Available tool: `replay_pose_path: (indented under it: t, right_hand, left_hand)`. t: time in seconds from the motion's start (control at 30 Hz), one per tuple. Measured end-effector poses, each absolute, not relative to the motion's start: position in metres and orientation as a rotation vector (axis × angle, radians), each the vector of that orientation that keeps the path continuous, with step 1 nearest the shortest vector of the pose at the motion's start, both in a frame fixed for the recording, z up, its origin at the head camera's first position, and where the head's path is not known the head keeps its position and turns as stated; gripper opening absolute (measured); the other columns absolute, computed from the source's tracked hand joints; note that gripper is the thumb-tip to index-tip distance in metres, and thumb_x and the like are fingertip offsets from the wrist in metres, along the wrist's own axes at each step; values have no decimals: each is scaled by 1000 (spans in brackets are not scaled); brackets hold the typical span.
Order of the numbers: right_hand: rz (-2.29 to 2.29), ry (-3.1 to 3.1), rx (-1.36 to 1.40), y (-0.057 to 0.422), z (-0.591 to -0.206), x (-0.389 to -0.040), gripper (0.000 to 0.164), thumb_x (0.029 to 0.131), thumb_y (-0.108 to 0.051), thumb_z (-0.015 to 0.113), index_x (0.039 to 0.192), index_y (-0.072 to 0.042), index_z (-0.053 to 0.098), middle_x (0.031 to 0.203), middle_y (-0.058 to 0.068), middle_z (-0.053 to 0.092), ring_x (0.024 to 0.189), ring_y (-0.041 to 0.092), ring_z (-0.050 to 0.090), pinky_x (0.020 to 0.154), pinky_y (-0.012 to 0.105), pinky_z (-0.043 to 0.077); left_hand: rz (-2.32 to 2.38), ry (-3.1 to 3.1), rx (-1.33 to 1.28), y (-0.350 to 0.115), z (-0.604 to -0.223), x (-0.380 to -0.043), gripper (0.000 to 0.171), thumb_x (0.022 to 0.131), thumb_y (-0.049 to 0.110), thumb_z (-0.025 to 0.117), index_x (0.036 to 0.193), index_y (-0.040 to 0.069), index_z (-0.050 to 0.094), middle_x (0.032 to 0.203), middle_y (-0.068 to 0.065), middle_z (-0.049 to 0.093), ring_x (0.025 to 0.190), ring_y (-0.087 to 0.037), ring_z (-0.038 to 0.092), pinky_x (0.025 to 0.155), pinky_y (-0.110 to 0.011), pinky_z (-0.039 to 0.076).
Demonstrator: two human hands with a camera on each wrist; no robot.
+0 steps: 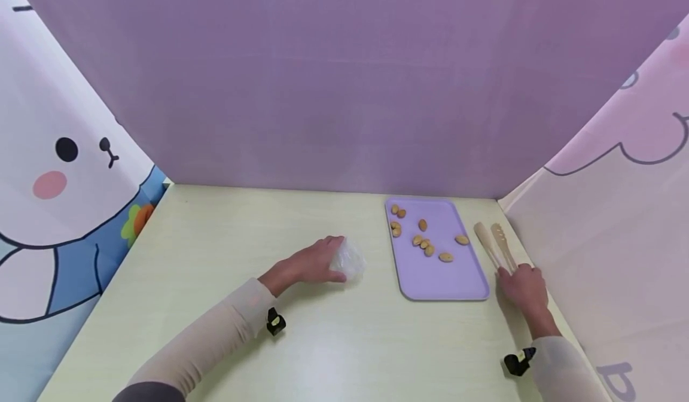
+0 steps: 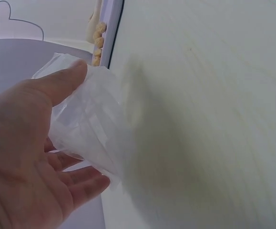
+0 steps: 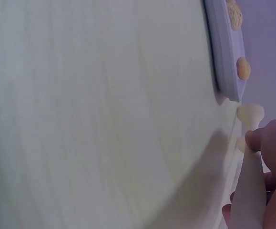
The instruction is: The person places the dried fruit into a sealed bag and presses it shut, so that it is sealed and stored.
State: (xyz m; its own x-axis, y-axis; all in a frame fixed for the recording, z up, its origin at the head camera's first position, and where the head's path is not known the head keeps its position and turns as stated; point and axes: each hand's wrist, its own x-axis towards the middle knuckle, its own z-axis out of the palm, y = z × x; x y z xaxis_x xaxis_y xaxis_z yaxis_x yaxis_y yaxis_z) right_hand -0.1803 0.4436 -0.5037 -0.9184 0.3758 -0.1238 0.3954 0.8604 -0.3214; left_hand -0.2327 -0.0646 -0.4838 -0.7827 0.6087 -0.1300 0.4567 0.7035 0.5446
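From the left wall [image 1: 64,121], a broad stretch of table [image 1: 334,348] gives you room up to your left hand [image 1: 317,262]. Its thumb and fingers grasp the bag [image 1: 350,260], near mid-table; contact between bag and surface cannot be told. A strip of table separates the bag from the tray [image 1: 441,283], whose far rim lies near the back wall [image 1: 350,91] and which bears scattered nuts [image 1: 429,250]. Beyond its right rim, the tongs [image 1: 487,244] point backward, ends apart, your right hand [image 1: 524,288] gripping them. The right wall [image 1: 619,240] leaves that hand little side room.
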Motion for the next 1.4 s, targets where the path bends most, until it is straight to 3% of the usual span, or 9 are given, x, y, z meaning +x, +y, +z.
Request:
replay_pose_path:
  t: [0.3,0.6,0.7,0.8,0.93,1.1,1.4]
  right_hand:
    - [-565,3077,521,436,-496,-186,69,103,-44,43,127,21,47,111,41,48,94,51,55,74,57,46]
    - [-561,3201,302,421,-480,-193,64,104,-40,44,126,20,50,114,43,52,103,59,54,79,66,45]
    - [-525,3232,176,417,-476,-198,60,104,-36,46,122,21,53,109,41,59,100,59,58,78,66,47]
    - [-503,3241,67,412,-472,-202,54,104,-32,49,117,20,56,95,35,66,86,54,63,72,63,49]
    - [-480,3252,-20,404,-469,-203,50,103,-30,52,122,15,55,97,34,68,84,53,65,70,63,50]
    - [-430,3237,-68,394,-463,-204,54,104,-33,52,130,15,54,111,38,66,97,58,64,77,66,50]
    - [-338,3154,-162,383,-458,-209,49,103,-33,54,128,10,58,94,25,71,79,41,67,64,55,52]
  left_hand:
    - [856,2595,811,-71,-477,-236,95,89,45,77,159,6,26,153,-16,45,128,-25,51,103,-44,49]
    - [994,2614,842,-81,-474,-238,98,85,38,82,158,3,27,154,-16,43,129,-25,50,108,-45,46]
    - [1013,2633,845,-85,-473,-238,100,84,37,83,159,2,26,152,-17,43,128,-26,51,107,-47,47]
    - [1014,2646,833,-89,-472,-238,102,83,37,84,159,3,26,150,-17,44,127,-27,52,106,-47,47]
    - [1054,2649,811,-92,-473,-238,104,79,35,86,159,3,27,148,-19,44,126,-29,53,105,-48,48]
    - [1124,2655,790,-94,-477,-239,105,75,30,90,157,3,31,147,-19,44,125,-31,53,104,-49,49]
    - [1219,2628,733,-98,-485,-241,102,72,27,92,154,1,36,148,-19,46,129,-32,51,109,-52,45]
